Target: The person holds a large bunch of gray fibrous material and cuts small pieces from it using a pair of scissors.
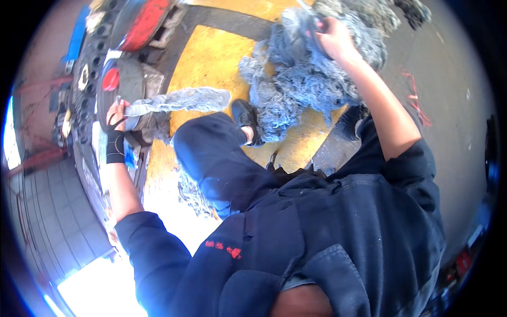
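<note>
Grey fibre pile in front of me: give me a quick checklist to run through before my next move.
1. Left hand has a grip on one end of the fluffy grey strip: ok.
2. Strip separate from the grey fibre pile: ok, yellow floor shows between them.
3. Right hand has hold of the dark-handled tool: ok, it is over the pile.
4. Tool's tip open or closed: cannot tell, too blurred.
5. Black shoe beside the left knee well clear of the pile: not ok, they meet in this view.
</note>
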`<state>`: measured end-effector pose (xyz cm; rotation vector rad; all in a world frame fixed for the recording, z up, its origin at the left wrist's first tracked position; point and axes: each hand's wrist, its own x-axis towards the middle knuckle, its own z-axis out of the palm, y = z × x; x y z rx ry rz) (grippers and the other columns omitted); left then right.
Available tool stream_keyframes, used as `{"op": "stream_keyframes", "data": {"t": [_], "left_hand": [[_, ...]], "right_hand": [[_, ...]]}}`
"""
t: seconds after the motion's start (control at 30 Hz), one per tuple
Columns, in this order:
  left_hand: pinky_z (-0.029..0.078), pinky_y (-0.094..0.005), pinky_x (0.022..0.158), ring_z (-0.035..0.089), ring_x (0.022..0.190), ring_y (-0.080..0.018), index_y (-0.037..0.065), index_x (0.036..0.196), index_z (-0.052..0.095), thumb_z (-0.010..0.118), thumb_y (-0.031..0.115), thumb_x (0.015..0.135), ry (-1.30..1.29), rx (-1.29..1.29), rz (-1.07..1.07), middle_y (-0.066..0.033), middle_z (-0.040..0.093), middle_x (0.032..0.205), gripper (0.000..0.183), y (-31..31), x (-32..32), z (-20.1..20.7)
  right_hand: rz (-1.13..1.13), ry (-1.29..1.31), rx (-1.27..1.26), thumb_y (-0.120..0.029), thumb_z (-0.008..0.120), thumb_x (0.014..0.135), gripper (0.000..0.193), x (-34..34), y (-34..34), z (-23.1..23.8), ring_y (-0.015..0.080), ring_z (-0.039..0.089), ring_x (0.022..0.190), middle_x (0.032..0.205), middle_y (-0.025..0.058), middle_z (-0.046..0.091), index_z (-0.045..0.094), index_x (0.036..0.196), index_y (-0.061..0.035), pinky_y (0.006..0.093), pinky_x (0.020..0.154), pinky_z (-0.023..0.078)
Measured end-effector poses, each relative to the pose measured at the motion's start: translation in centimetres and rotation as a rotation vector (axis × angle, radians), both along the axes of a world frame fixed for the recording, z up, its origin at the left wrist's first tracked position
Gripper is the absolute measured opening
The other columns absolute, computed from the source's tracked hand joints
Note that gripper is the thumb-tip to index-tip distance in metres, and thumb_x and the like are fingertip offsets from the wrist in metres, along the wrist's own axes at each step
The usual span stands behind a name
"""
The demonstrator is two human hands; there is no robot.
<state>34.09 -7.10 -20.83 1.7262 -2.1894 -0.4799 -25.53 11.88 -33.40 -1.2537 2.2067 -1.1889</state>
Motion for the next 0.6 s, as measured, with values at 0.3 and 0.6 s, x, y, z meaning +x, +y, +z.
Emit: {"op": "stream_keyframes", "data": {"t": [0.3,0.6], "left_hand": [[0.036,-0.0238,0.034,0.044,0.039,-0.0088,0.006,0.090,0.061,0.050,0.038,0.091,0.347,-0.295,0.570,-0.0016,0.048,0.054,0.034,14.0,13.8,9.1],[0.045,-0.0282,0.042,0.056,0.065,-0.0224,0.000,0.097,0.051,0.075,0.037,0.070,0.323,0.058,0.861,-0.0108,0.055,0.079,0.051,18.3,23.9,1.8]], "right_hand": [[0.072,-0.460,-0.120,-0.024,0.076,0.072,0.033,-1.1,0.9,0.1,0.0076,0.050,0.061,0.074,-0.0015,0.056,0.060,0.091,-0.0011,0.0221,0.056,0.039],[0.021,-0.082,0.011,-0.019,0.064,0.075,0.018,4.1,2.7,2.2,0.0283,0.062,0.072,0.077,0.0153,0.063,0.058,0.081,-0.0030,0.0376,0.065,0.047]]}}
